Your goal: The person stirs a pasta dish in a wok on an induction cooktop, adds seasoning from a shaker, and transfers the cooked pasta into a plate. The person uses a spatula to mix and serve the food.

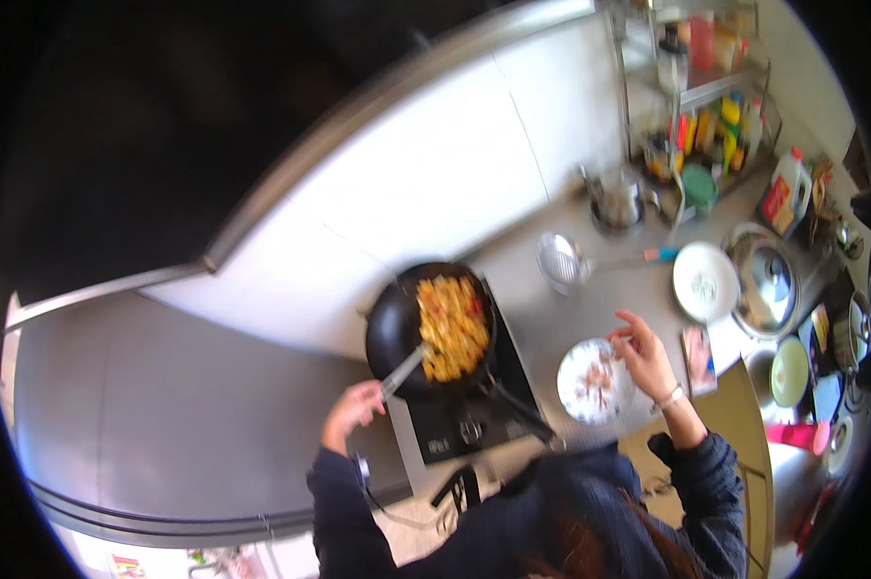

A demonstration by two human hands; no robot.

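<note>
My left hand (352, 411) grips the handle of a cooking spatula (404, 370), whose far end goes into yellow food pieces (452, 329) with a few red bits. They fill the right side of a black wok (390, 326) on a cooktop (446, 438). The wok's long dark handle (518, 410) points toward my body. To the right, my right hand (644, 356) hovers at the edge of a patterned white plate (578, 407), fingers apart, and I see nothing held in it. Small brownish pieces (598, 378) lie on that plate.
Behind the plate lie a skimmer (562, 260), a white bowl (704, 282) and a steel pot (618, 203). Farther right are a lidded pan (772, 279), a phone (699, 360) and a jug (786, 192). A bottle-filled rack (717, 87) stands at the back. A dark range hood (189, 145) overhangs the left.
</note>
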